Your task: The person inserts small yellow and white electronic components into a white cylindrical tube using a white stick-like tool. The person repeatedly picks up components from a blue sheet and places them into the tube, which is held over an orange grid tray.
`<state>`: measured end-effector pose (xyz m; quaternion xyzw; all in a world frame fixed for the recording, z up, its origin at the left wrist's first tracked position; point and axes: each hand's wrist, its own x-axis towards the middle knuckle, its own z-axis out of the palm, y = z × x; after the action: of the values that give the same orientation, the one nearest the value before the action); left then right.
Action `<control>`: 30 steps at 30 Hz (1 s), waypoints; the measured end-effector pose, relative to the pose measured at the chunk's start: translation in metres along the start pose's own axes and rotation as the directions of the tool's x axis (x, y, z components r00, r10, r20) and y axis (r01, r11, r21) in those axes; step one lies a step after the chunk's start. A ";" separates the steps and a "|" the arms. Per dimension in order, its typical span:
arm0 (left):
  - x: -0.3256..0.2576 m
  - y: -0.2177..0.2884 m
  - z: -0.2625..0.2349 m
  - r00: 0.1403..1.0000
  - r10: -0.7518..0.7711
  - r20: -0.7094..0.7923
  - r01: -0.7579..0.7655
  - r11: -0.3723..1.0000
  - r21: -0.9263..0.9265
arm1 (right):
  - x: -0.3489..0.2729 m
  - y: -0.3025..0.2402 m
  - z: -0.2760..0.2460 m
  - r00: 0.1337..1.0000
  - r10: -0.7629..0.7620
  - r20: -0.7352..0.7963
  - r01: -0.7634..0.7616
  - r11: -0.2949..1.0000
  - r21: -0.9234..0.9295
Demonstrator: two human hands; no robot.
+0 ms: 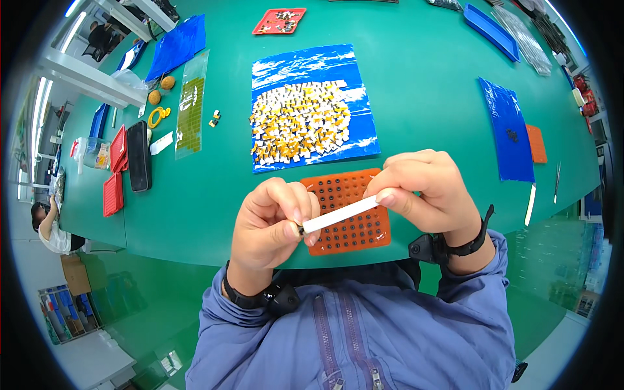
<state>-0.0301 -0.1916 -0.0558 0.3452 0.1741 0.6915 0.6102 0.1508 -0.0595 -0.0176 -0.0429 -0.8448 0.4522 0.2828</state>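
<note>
My right hand [422,192] pinches the right end of a flat white strip [342,213]. At the strip's left end, my left hand [272,224] holds a small dark part [300,229] between thumb and fingertips; its kind is too small to make out. The strip's tip meets or nearly meets that part. Both hands are raised over an orange tray [357,245] with rows of small black round pieces in its holes. Just beyond it, a blue sheet [312,62] bears a heap of small white and yellow pieces [299,120].
A red tray [278,21] with small parts lies at the far side. To the left are a black case [138,156], red trays [113,194] and a clear film with yellow squares [190,107]. At right lie another blue sheet [506,130] and tweezers [557,182].
</note>
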 end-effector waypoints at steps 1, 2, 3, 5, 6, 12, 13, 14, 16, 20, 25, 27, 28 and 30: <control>0.000 0.000 0.001 1.000 0.002 -0.006 -0.002 1.000 0.012 | -0.001 0.001 0.000 1.000 0.008 -0.002 -0.008 1.000 0.005; 0.001 0.001 0.001 1.000 0.010 -0.005 -0.010 0.999 0.040 | -0.002 0.001 0.001 1.000 0.015 -0.005 -0.015 1.000 0.009; 0.001 0.001 0.001 1.000 0.020 -0.003 -0.019 0.997 0.070 | -0.002 0.002 0.001 1.000 0.021 -0.005 -0.020 1.000 0.018; 0.001 0.001 0.002 0.997 0.071 -0.027 -0.066 0.987 0.144 | -0.003 0.005 0.000 1.000 0.031 -0.004 -0.031 0.999 0.034; 0.000 -0.001 0.001 0.992 0.113 -0.049 -0.102 0.977 0.185 | -0.004 0.007 0.002 0.999 0.010 -0.039 -0.008 0.999 0.035; 0.000 -0.002 0.005 0.932 0.296 -0.210 -0.179 0.879 0.442 | -0.001 -0.001 0.005 0.972 0.017 -0.233 -0.003 0.998 0.060; -0.001 0.001 0.005 0.928 0.304 -0.214 -0.170 0.859 0.482 | 0.000 0.001 0.002 0.966 -0.067 -0.249 0.077 0.997 0.029; -0.002 0.005 0.003 0.923 0.318 -0.217 -0.178 0.851 0.493 | 0.001 0.004 -0.002 0.953 -0.151 -0.262 0.156 0.988 -0.002; -0.007 0.015 -0.006 0.910 0.370 -0.187 -0.174 0.750 0.638 | -0.001 0.002 -0.005 0.933 -0.214 -0.290 0.218 0.976 -0.019; -0.020 0.038 -0.022 0.873 0.424 -0.240 0.037 0.434 0.900 | -0.007 -0.007 -0.001 0.938 -0.206 -0.280 0.195 0.979 -0.067; -0.028 0.077 -0.044 0.941 0.302 -0.154 0.220 -0.199 0.955 | -0.006 -0.002 0.010 0.939 -0.265 -0.222 0.221 0.954 -0.205; -0.027 0.087 -0.049 0.953 0.280 -0.117 0.216 -0.357 0.909 | -0.004 -0.001 0.013 0.931 -0.278 -0.237 0.235 0.952 -0.193; -0.027 0.090 -0.052 0.952 0.274 -0.138 0.239 -0.380 0.893 | -0.003 0.001 0.015 0.924 -0.293 -0.247 0.251 0.949 -0.190; -0.026 0.097 -0.056 0.959 0.218 -0.179 0.260 -0.442 0.858 | -0.003 0.002 0.017 0.916 -0.309 -0.257 0.266 0.945 -0.189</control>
<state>-0.1383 -0.2255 -0.0381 0.5926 0.7688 0.2401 0.0073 0.1441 -0.0713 -0.0276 -0.0033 -0.8242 0.3300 0.4601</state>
